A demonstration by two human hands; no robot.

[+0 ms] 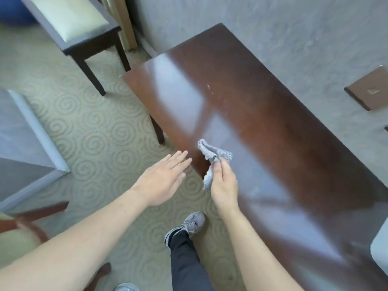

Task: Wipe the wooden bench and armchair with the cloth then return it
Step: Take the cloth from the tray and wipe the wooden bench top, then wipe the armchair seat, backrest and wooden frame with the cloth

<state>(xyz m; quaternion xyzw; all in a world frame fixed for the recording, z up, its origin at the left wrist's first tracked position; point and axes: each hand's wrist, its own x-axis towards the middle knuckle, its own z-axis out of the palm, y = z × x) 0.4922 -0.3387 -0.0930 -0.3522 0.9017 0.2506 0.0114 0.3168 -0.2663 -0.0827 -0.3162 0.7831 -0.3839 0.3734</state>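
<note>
A long dark wooden bench (241,114) with a glossy top runs from the upper middle to the lower right, against the wall. My right hand (223,184) pinches a small grey cloth (212,157) above the bench's near edge; the cloth hangs crumpled from my fingers. My left hand (162,178) is flat and open, fingers stretched out, just left of the cloth over the carpet. A wooden armchair part (31,219) shows at the lower left, blurred.
A dark-framed stool with a pale cushion (73,19) stands at the upper left. A grey bed corner (27,143) fills the left side. Patterned carpet (94,127) covers the floor. My shoes (189,225) stand by the bench. A brown wall plate (369,89) is at right.
</note>
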